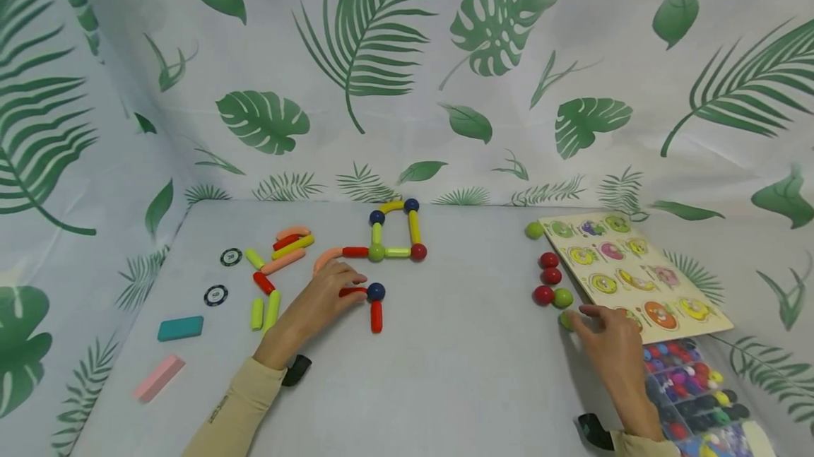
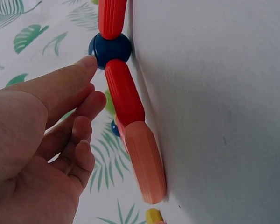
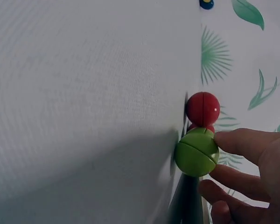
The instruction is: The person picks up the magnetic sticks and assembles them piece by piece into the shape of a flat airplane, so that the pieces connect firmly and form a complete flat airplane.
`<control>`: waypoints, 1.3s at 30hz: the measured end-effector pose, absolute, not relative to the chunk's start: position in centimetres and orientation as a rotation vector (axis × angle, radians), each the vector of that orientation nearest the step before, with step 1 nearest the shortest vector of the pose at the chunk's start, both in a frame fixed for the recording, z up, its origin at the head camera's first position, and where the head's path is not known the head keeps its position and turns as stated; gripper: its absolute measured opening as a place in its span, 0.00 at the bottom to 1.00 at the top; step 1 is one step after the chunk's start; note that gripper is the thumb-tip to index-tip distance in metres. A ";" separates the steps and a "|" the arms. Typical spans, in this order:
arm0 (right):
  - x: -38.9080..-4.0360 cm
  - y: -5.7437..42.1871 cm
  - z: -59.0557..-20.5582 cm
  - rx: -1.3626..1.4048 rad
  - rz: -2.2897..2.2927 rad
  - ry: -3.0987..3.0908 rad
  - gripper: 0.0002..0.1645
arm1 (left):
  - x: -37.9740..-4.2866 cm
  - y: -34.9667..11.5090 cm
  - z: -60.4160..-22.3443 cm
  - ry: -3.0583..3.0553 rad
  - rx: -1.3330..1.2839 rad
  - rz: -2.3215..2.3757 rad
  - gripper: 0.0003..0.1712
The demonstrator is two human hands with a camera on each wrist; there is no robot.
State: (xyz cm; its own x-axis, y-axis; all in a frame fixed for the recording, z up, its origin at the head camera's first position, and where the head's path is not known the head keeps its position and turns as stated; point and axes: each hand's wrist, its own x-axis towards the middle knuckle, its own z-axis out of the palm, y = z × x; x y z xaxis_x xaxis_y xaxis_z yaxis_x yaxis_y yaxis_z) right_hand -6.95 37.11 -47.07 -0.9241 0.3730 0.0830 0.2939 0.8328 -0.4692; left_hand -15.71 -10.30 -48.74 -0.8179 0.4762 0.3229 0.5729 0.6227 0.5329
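My left hand (image 1: pixel 327 294) is at a blue ball (image 1: pixel 376 292) that joins two red rods, one reaching left under the hand and one red rod (image 1: pixel 376 317) reaching toward me. In the left wrist view the thumb tip touches the blue ball (image 2: pixel 109 50); the other fingers lie loosely bent beside the red rod (image 2: pixel 124 91), and a salmon rod (image 2: pixel 145 163) shows past it. On the right, my right hand (image 1: pixel 610 344) pinches a green ball (image 3: pixel 196 153) between thumb and finger, low at the table. A red ball (image 3: pixel 203 109) shows just beyond it.
A joined frame of rods and balls (image 1: pixel 398 253) lies at the back middle. Loose rods (image 1: pixel 289 260), two round chips (image 1: pixel 216 295), a teal block (image 1: pixel 181 328) and a pink block (image 1: pixel 159 378) lie left. A picture board (image 1: pixel 588 277) overlaps a bead box (image 1: pixel 683 407) at right.
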 end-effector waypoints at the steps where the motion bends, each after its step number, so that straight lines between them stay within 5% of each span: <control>1: -6.9 37.1 -47.1 -0.503 0.673 -2.852 0.26 | -15.7 -10.3 -48.7 -2.693 -0.876 -0.960 0.18; 19: -7.5 32.3 -47.7 -0.352 0.724 -2.889 0.26 | -15.7 -10.7 -48.6 -2.680 -0.885 -0.980 0.18; 39: -9.3 18.1 -49.1 0.337 1.004 -2.883 0.21 | -13.5 -9.8 -48.2 -2.714 -1.002 -1.017 0.14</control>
State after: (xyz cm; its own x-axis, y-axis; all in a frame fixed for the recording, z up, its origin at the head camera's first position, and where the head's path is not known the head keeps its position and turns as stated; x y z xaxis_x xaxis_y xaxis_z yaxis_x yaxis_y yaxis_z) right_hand -9.35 18.14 -49.05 -0.9735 -0.1829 0.1375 -0.2288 0.7625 -0.6052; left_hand -13.48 -9.84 -48.23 -0.7839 0.5529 0.2826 0.6025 0.5672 0.5615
